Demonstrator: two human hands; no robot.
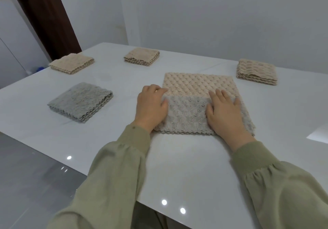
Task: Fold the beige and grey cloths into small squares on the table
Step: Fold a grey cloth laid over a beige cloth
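While white table (pixel 177 157) bears everything: half-folded beige cloth (pixel 197 84) at centre, grey underside turned up over near half. Folded grey square (pixel 79 101) to its left. Three folded beige squares (pixel 142 56) well apart along far side. Left hand (pixel 152 106) and right hand (pixel 225 111) apart, flat, pressing flap's opposite ends.

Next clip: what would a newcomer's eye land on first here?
The left hand and right hand rest on a half-folded beige cloth at the table's near middle. Around it lie folded squares: a grey square at left, beige squares at far left, far centre and right.
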